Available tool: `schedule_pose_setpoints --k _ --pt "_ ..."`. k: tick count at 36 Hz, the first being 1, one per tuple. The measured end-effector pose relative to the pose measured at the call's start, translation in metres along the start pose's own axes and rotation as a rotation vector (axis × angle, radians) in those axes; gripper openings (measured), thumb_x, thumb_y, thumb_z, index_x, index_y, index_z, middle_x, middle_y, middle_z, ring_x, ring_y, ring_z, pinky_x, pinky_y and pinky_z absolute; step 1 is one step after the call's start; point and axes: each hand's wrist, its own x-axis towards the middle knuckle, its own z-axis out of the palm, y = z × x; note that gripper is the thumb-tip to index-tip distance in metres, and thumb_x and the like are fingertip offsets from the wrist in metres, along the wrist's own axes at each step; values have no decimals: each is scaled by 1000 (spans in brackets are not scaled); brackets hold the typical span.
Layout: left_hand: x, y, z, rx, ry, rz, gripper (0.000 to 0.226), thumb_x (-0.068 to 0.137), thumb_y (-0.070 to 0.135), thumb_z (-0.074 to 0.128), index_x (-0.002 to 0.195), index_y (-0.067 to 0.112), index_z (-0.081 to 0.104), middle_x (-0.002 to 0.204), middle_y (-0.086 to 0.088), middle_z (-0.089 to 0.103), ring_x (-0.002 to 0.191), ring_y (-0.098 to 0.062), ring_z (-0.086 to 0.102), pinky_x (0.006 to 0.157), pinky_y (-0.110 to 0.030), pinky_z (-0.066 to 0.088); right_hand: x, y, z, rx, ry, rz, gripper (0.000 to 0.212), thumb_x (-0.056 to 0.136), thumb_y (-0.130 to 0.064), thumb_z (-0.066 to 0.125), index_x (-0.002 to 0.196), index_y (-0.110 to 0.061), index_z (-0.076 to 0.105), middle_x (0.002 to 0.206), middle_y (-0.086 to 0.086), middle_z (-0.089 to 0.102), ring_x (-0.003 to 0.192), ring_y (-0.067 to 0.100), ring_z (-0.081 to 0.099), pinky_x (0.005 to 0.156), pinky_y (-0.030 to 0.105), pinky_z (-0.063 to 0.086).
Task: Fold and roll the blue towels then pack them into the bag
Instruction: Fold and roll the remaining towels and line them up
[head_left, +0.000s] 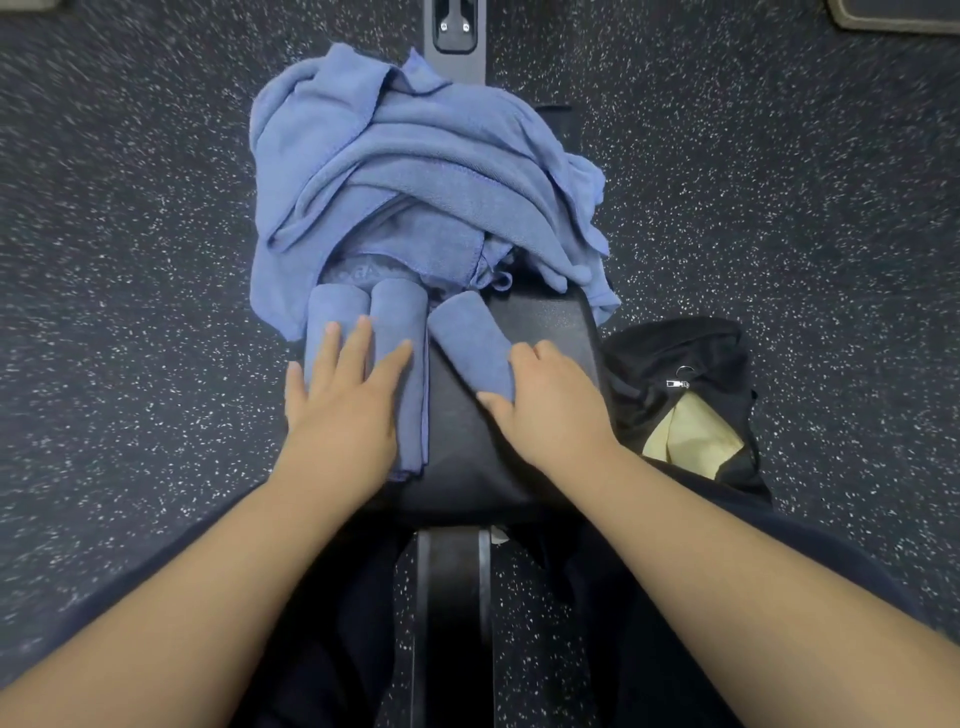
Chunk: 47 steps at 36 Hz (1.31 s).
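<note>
- My left hand (340, 410) lies flat with the fingers spread and straight, pressing down on two rolled blue towels (363, 317) that sit side by side at the left of the black padded tabletop (550, 322). No grip there, just an open palm on top of them.
- The roll on the right of that pair trails a flat unrolled tail (414, 431) toward me along the tabletop, right next to my wrist.
- My right hand (553, 405) has a grip on a third rolled towel (470, 338): fingers curled over its near end, thumb tucked under its near edge. This roll lies at an angle, its far end nearly touching the pair, its near end well off to the right.
- Behind the rolls sits a big crumpled pile of blue towels (415, 171), covering the far part of the tabletop and spilling over both its sides.
- The black bag (680, 374) sits on the floor just right of the tabletop, near my right wrist. It's open, with a zipper pull showing and something pale yellow (691, 431) inside. No blue towel shows in it.
- The floor (130, 234) is dark with white speckles, and the black metal frame (452, 613) of the tabletop runs between my legs.
</note>
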Motion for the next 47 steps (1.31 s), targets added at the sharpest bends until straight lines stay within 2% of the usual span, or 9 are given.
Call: schedule_pose_setpoints --k 5,12,17,21,23,27,33,37,47 --pt "1 3 -1 -144 -78 -82 58 101 17 35 148 46 20 161 9 -3 147 -25 -16 111 -61 19 4 -25 3 20 -25 68 45 96 -46 48 120 -8 45 119 11 46 104 31 53 70 32 31" --pt "2 -2 -3 -135 -125 -62 58 101 18 35 148 47 18 161 10 2 146 -24 -14 111 -58 25 14 -56 8 202 -38 192 46 97 -44 47 121 -5 45 120 13 47 106 32 54 78 37 42" --pt "1 -1 -1 -99 -125 -38 68 99 12 39 147 53 14 161 7 0 146 -28 -15 112 -58 24 15 -58 4 174 -93 161 47 101 -42 39 121 -1 48 122 17 49 109 32 53 85 36 42" --pt "1 0 -2 -62 -145 -23 74 98 10 39 145 58 7 162 5 -4 145 -29 -18 112 -58 22 13 -49 -3 152 -177 87 39 103 -30 34 119 1 52 120 20 49 105 33 55 85 35 41" --pt "1 1 -2 -62 -143 -20 71 100 15 36 144 60 4 162 4 -4 145 -29 -19 110 -59 22 13 -45 -5 152 -197 59 36 103 -26 35 117 1 53 118 21 49 102 34 54 85 35 41" --pt "-2 3 -2 -54 -138 4 53 102 41 30 142 63 2 161 0 -5 144 -32 -22 110 -61 21 12 -42 -3 142 -211 25 33 103 -25 35 118 -1 52 118 18 47 103 32 53 88 35 41" --pt "-6 -1 -1 -29 -168 21 59 100 42 38 142 62 2 160 -4 -5 143 -37 -21 110 -62 23 7 -41 4 175 -180 -15 31 101 -26 40 115 -3 54 115 17 49 102 33 53 92 41 42" --pt "-5 -4 -2 -37 -170 19 61 100 43 41 142 62 2 160 -3 -5 142 -36 -21 110 -60 26 9 -43 8 159 -173 -23 31 101 -26 39 116 -2 54 115 17 48 102 32 52 91 40 42" --pt "4 -12 0 -46 -136 82 66 99 41 43 137 57 -9 161 -8 -2 142 -40 -21 117 -56 9 13 -42 12 195 -136 -1 34 102 -29 37 121 -5 52 119 14 46 105 29 51 93 40 43"
